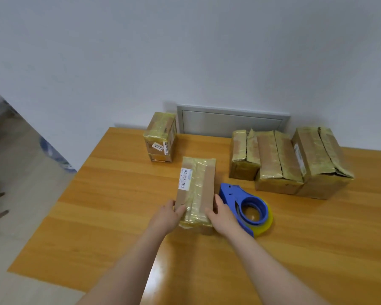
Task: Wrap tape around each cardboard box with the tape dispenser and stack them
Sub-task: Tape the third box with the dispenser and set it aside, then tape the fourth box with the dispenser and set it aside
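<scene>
Brown cardboard box (196, 190), bound lengthwise in yellowish clear tape and marked with a white barcode label (185, 179) on the left of its top face, is shown lying flat on the wooden table (119, 216) and held at its near end between both hands. The left hand (165, 216) is closed on the near-left corner, with the thumb laid on the top face and the fingers curled against the side. The right hand (222, 214) is clasped on the near-right edge, with the thumb set on the taped top and the forefinger stretched along the right side wall. Just right of the right hand, and partly hidden by it, the blue tape dispenser (244, 203) is seen resting on the table, loaded with a clear yellowish tape roll (266, 225); whether it touches the held box cannot be told. Beyond the grip and a little to its left, a taped upright box (161, 137) is seen standing near the table's far edge. Beyond the grip to the right, three taped boxes are set side by side and touching: a small box (243, 155), a middle box (277, 161) and a large box (319, 161), each with a raised seam along its top. Behind them, a grey metal panel (231, 122) is fixed low in the white wall.
</scene>
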